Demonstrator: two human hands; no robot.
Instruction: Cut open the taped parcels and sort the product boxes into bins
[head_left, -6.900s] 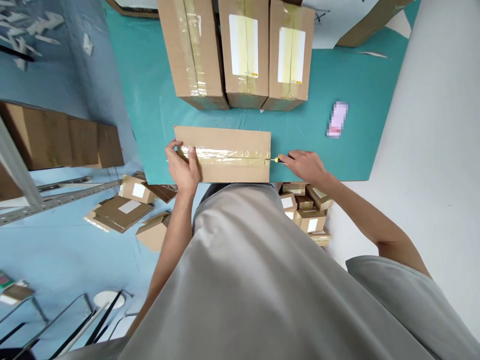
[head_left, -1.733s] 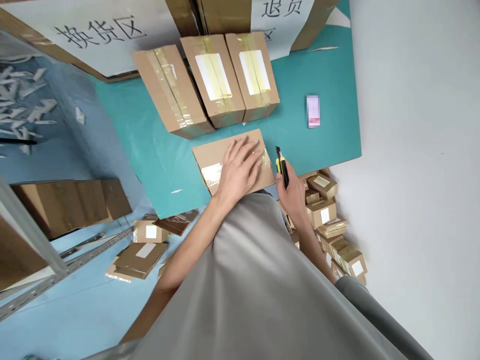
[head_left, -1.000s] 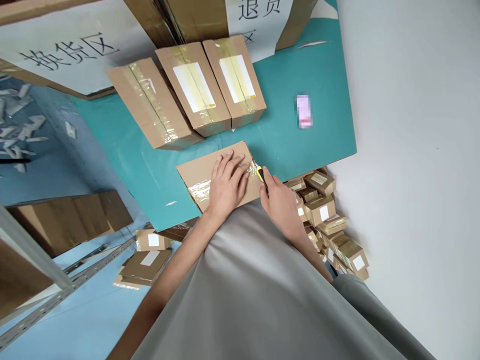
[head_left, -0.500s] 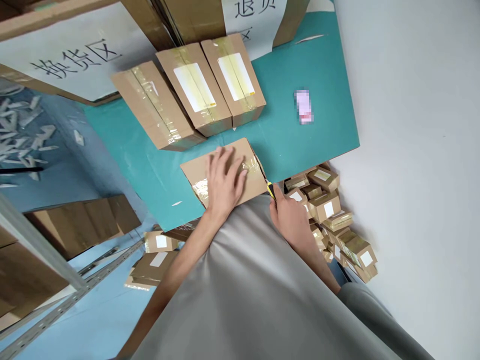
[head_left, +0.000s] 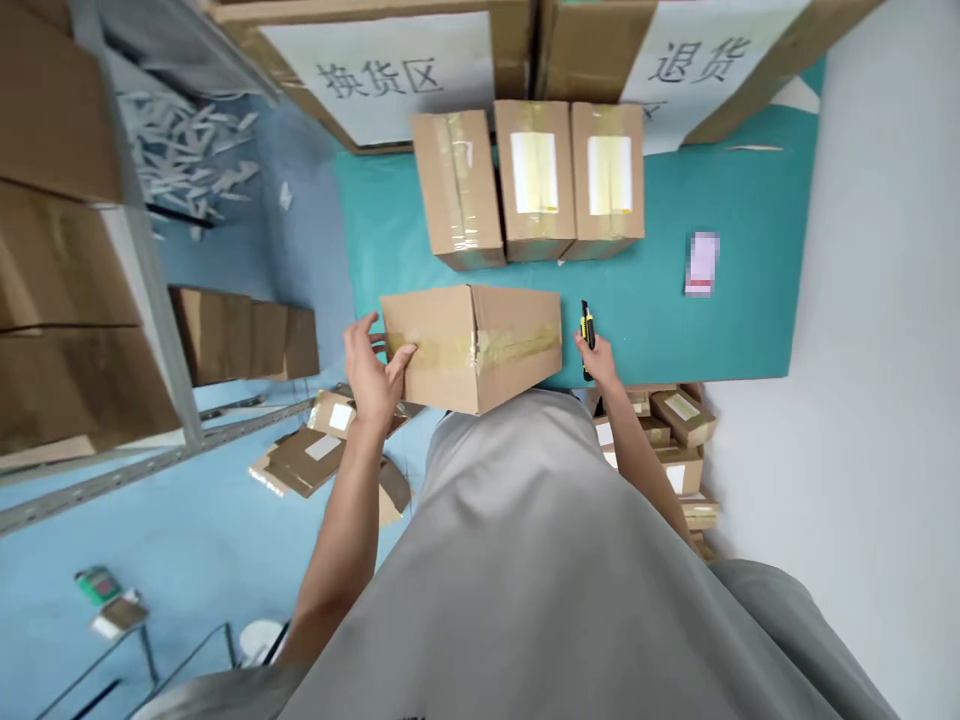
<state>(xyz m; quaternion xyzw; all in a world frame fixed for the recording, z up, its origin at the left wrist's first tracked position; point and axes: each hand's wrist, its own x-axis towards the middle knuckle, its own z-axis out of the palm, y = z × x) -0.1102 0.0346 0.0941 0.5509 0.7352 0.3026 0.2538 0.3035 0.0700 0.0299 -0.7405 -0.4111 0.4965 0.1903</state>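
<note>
A taped cardboard box (head_left: 465, 345) is tilted near the front edge of the teal tabletop, a corner edge toward me and two of its sides showing. My left hand (head_left: 373, 375) grips its left end, with the thumb on the taped side and the fingers partly hidden behind. Just right of the box, my right hand (head_left: 602, 362) is closed around a black and yellow utility knife (head_left: 588, 328). The knife points away from me and is apart from the box.
Three taped boxes (head_left: 534, 180) stand behind on the teal table (head_left: 675, 330). Two large labelled cartons (head_left: 517, 60) are at the back. A blurred pink item (head_left: 703, 265) lies right. Small boxes (head_left: 682, 450) are piled below the table; flattened cardboard (head_left: 304, 460) lies on the floor left.
The box has been turned and tipped up from lying flat. My left hand has moved from its top to its left end. The knife has come away from the box's right edge.
</note>
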